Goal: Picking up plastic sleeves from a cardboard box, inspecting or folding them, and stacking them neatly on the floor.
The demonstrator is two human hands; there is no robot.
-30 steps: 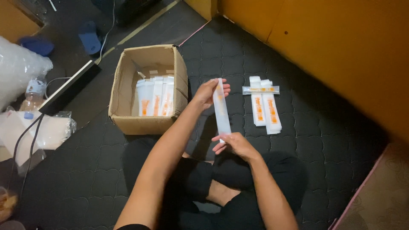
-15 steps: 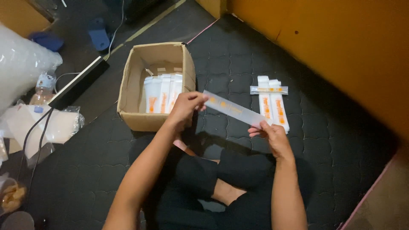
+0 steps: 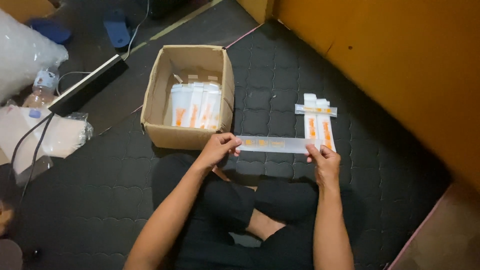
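Note:
I hold a long flat white strip package (image 3: 274,144) with orange marks level across my lap. My left hand (image 3: 218,148) pinches its left end and my right hand (image 3: 324,161) pinches its right end. Just past my left hand stands an open cardboard box (image 3: 156,112) with several white and orange packs (image 3: 195,105) upright inside. On the dark quilted mat (image 3: 260,102) beyond my right hand lies a small pile of the same packs (image 3: 317,120), one laid crosswise on top.
An orange wall (image 3: 400,60) runs along the right. At the left lie a black bar (image 3: 87,85), cables, a plastic bottle (image 3: 40,90), white bags (image 3: 25,50) and blue slippers (image 3: 117,27). My crossed legs in black fill the foreground.
The strip has swung from upright to level. My left hand came down from above to the box's front edge, and my right hand moved out to the right.

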